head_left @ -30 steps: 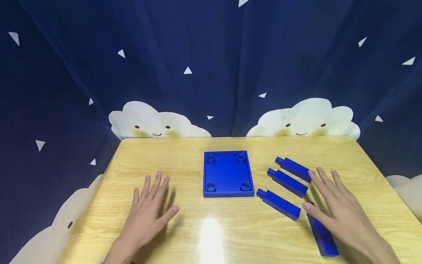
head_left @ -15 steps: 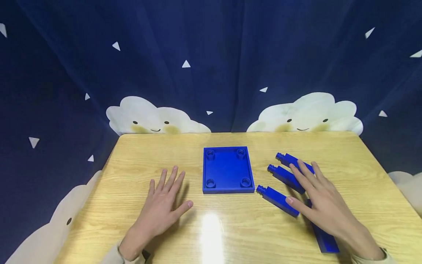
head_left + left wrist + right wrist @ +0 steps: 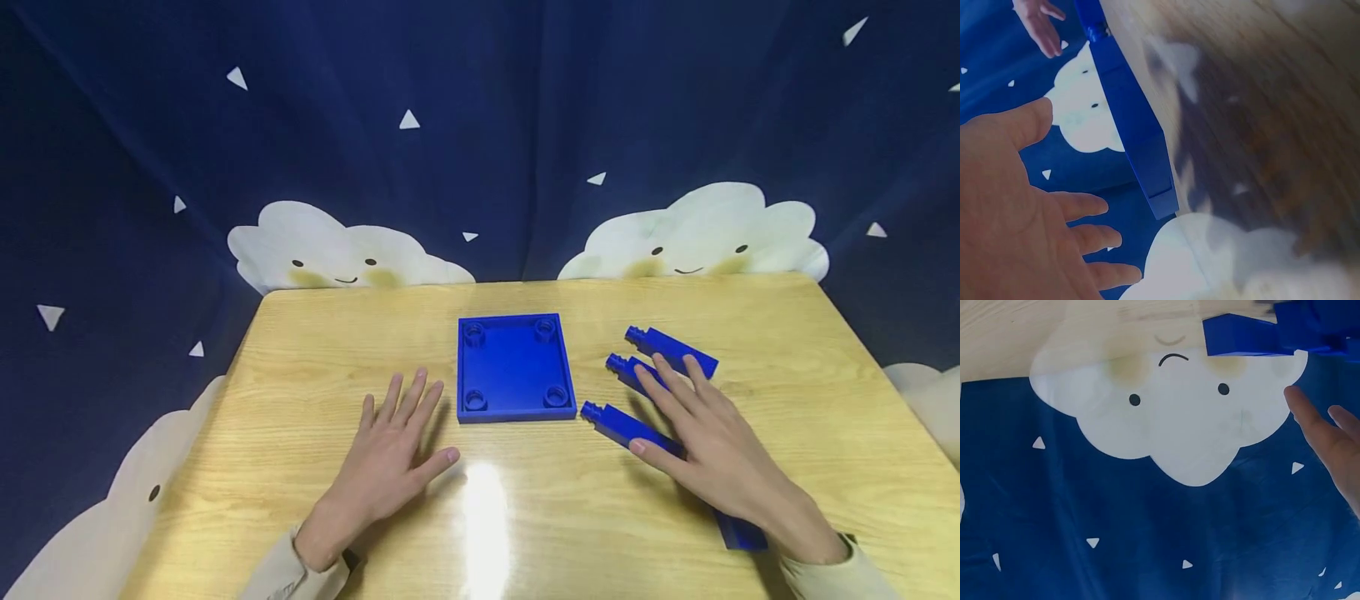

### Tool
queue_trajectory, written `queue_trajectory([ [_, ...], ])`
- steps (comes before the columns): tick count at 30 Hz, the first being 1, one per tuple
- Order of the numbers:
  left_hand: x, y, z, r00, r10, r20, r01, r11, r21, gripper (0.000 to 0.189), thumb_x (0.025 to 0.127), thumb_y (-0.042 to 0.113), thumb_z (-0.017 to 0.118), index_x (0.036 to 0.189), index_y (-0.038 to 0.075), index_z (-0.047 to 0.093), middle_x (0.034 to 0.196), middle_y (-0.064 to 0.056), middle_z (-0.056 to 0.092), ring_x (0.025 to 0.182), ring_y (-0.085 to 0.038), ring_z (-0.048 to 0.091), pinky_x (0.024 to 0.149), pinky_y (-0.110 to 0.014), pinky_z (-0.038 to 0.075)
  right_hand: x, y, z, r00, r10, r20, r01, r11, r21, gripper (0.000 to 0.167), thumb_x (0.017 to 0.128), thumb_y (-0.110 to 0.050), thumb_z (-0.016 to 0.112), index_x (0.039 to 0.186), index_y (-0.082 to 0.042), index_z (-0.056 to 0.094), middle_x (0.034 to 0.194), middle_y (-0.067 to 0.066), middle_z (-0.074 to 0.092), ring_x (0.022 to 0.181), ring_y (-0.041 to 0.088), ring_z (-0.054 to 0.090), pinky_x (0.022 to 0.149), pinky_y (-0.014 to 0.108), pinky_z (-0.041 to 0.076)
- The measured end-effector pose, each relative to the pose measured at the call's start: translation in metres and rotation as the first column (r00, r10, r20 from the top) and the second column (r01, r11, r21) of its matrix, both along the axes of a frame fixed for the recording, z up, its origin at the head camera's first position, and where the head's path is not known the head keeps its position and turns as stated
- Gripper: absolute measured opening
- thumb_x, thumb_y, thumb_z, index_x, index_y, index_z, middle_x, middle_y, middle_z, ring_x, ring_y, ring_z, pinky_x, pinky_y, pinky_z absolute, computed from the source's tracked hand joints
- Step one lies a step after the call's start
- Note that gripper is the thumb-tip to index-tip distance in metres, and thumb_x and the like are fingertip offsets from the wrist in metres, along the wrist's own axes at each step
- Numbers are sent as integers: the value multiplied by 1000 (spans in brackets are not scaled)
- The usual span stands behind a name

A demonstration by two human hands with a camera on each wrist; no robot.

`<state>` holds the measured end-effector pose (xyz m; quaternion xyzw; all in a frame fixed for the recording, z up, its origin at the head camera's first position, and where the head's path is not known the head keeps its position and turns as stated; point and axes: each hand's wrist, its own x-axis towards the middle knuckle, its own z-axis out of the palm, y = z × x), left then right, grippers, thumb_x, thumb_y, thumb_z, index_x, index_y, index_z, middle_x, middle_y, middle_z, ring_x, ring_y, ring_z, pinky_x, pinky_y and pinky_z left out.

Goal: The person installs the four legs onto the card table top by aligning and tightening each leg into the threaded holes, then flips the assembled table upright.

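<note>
A blue square tray-like plate (image 3: 517, 367), with a raised rim and a round socket at each corner, lies mid-table. My left hand (image 3: 393, 462) is just left of it, palm down, fingers straight and spread, with a shadow beneath. To the plate's right, my right hand (image 3: 720, 446) is held spread over blue square bars with notched knob ends. The far bar (image 3: 675, 350) shows mostly, while the middle bar (image 3: 624, 367) and near bar (image 3: 630, 429) are partly covered. Another bar (image 3: 741, 532) pokes out under the right wrist. Whether the right fingers touch any bar, I cannot tell.
A light wood table (image 3: 337, 333) carries everything, with a bright glare spot near its front. Behind it hangs a dark blue curtain (image 3: 510, 125) printed with white triangles and smiling clouds.
Both hands have moved: the left rightward toward the plate, the right leftward over the bars, covering more of them. The head view has shifted slightly. Plate and bars lie as before.
</note>
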<state>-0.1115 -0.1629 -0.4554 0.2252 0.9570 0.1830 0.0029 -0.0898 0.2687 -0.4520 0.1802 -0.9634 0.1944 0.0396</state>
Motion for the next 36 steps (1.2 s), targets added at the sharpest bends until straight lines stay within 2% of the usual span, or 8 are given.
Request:
queue_trajectory([
  [6,-1,6,-1,999,-30,11,30,999,-10,90,104,60,61,173,11,31,180,-14,15,164,-46,10,125,-76,7,-1,-5,-4,999,12,43,-13,999,42,93,103,-57,68,176,-21,24,181,13,16,165,45,-4,119,82,20],
  [11,-2,11,-3,998,-57,14,57,998,-11,89,104,60,61,173,11,33,180,-13,15,165,-45,10,125,-76,6,-3,-5,-8,997,19,71,-22,999,40,92,103,-57,68,175,-18,27,180,19,18,164,49,-5,123,78,14],
  [18,-2,17,-5,994,-109,-16,108,994,-33,89,103,57,64,172,10,33,179,-13,20,164,-45,13,123,-79,10,-3,-5,-13,994,12,106,-17,999,43,90,104,-56,68,173,-12,31,179,22,17,163,53,-4,123,78,11],
  [26,-1,20,-9,989,-151,-7,150,987,-53,83,104,55,65,169,8,42,175,-9,34,164,-39,20,122,-80,10,-2,-6,-18,995,8,96,-13,999,51,87,105,-54,67,173,-11,33,179,24,18,163,54,-5,124,78,8],
  [31,0,21,-11,988,-151,8,151,986,-64,84,104,55,65,169,8,41,175,-9,35,164,-37,18,123,-79,9,-3,-4,-23,1000,17,15,-18,999,47,79,103,-48,72,165,-5,47,175,27,26,162,56,2,123,78,14],
  [36,-1,21,-10,988,-151,14,152,986,-72,86,103,55,66,169,7,39,175,-10,32,165,-35,17,123,-79,12,-6,-3,-26,993,18,-118,-14,999,37,61,96,-37,82,143,-1,67,167,31,40,159,59,16,118,80,25],
])
